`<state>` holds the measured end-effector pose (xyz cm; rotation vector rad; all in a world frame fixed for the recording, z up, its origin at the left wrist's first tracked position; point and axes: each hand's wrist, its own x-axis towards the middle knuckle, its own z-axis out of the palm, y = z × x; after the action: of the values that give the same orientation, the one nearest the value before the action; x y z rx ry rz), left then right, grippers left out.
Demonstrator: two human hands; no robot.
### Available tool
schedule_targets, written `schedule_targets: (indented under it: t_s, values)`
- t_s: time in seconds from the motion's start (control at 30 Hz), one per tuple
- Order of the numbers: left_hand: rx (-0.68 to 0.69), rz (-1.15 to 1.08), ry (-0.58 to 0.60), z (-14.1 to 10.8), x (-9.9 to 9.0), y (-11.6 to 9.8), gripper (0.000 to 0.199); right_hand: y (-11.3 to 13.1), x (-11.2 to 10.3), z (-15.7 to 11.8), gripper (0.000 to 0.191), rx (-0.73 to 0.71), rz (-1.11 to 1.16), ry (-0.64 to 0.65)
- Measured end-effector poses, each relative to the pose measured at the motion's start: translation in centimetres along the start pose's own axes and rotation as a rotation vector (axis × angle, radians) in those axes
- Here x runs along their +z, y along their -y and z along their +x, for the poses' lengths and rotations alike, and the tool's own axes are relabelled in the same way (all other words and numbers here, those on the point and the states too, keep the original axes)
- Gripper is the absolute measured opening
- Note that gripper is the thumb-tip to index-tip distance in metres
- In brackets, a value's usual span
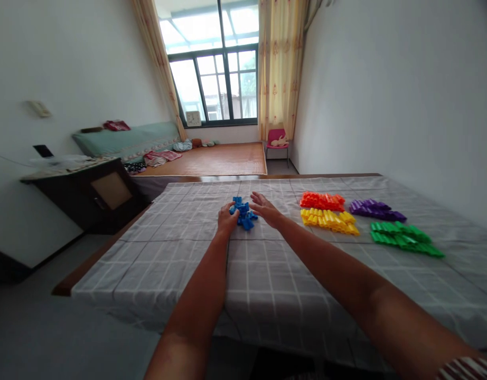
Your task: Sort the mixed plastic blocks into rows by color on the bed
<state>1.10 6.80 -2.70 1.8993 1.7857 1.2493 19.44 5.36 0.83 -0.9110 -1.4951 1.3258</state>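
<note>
A loose heap of small blue plastic pieces (246, 222) lies on the grey checked cloth (267, 264), between my two hands. At the heap's left edge, my left hand (226, 218) curls its thumb and fingers around a blue piece; the exact kind of piece is too small to tell. My right hand (266, 209) is just right of the heap, fingers stretched out and apart, holding nothing. To the right, similar pieces lie sorted by colour in overlapping rows: orange (321, 201), yellow (329, 221), purple (376, 209) and green (405, 237).
The cloth covers a broad table or bed with a wooden edge (65, 285). A dark cabinet (83, 195) stands at the left. Beyond are a mat-covered platform (223, 158), a pink chair (277, 138), a window and curtains (281, 68). A white wall rises at the right.
</note>
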Motion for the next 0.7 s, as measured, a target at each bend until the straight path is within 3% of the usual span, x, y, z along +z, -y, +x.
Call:
schedule_targets:
  t_s: [0.07,0.13,0.23,0.33,0.43,0.5,0.6,0.7]
  values:
    - [0.013,0.049,-0.024,-0.3,0.0,-0.1,0.035,0.7,-1.2,-0.8,0.072,-0.051,-0.089,-0.007]
    - [0.027,0.103,-0.081,-0.6,0.0,-0.2,0.032,1.3,-3.9,-2.2,0.067,-0.129,-0.26,-0.049]
    - [0.105,0.139,-0.159,-0.9,-0.1,-0.6,0.029,1.8,-10.6,-5.5,0.063,-0.188,-0.529,-0.166]
    - [0.228,0.098,-0.124,-0.9,0.4,-1.8,0.029,1.8,-18.5,-9.5,0.063,-0.134,-0.746,-0.29]
    - [0.316,0.024,0.067,-1.0,2.2,-4.2,0.03,1.4,-25.0,-12.9,0.073,0.032,-0.954,-0.311]
    - [0.38,-0.008,0.263,-1.4,4.0,-6.5,0.032,0.9,-27.8,-14.3,0.079,0.118,-1.081,-0.256]
    - [0.482,0.019,0.503,-2.0,7.4,-10.4,0.044,0.0,-29.8,-14.9,0.081,0.178,-1.236,-0.191]
    - [0.52,0.094,0.644,-2.5,10.6,-13.7,0.067,-1.0,-30.4,-14.8,0.087,0.237,-1.242,-0.156]
